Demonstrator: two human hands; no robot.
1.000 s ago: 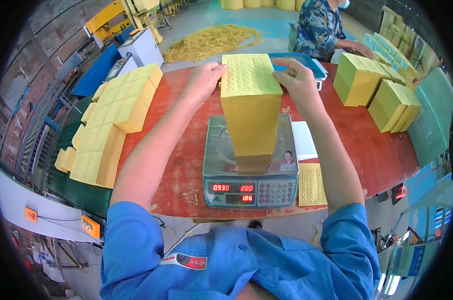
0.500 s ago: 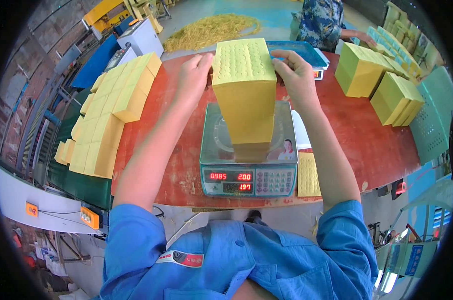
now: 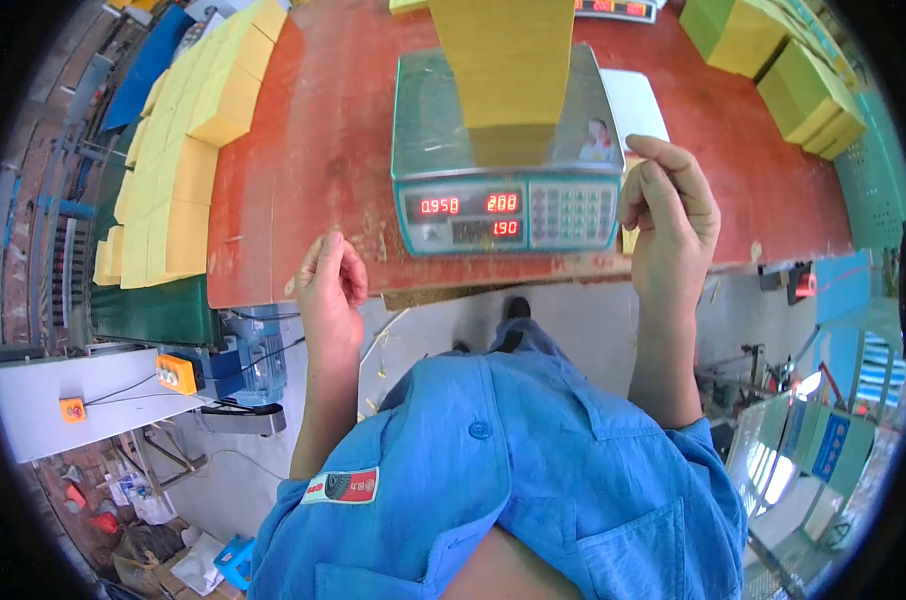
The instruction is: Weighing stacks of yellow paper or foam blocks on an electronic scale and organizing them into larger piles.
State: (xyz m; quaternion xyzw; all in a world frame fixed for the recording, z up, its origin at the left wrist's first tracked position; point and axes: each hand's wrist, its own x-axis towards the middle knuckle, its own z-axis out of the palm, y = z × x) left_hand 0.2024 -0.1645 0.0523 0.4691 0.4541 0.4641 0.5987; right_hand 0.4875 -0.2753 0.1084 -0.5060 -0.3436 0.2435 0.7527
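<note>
A tall stack of yellow paper [image 3: 508,75] stands upright on the metal pan of a green-edged digital scale [image 3: 413,140]; the view cuts off its top. The scale's red digits are lit. Left of the scale, at the table's front edge, my left hand [image 3: 331,295] hovers with loosely bent fingers and nothing visible in them. My right hand [image 3: 678,220] is raised beside the scale's right front corner, thumb and bent forefinger apart. It partly covers a yellow sheet [image 3: 628,236] there; whether the fingers touch that sheet is hard to tell.
Rows of yellow paper stacks [image 3: 188,185] line the left side of the red table [image 3: 283,190]. More yellow stacks [image 3: 808,95] stand at the right. A white object [image 3: 633,100] lies beside the scale, and part of a second scale [image 3: 618,10] shows at the back.
Both hands have left the top of the yellow stack and come back toward me, the right one beside the scale. The view has tilted down, and the scale's digits have changed.
</note>
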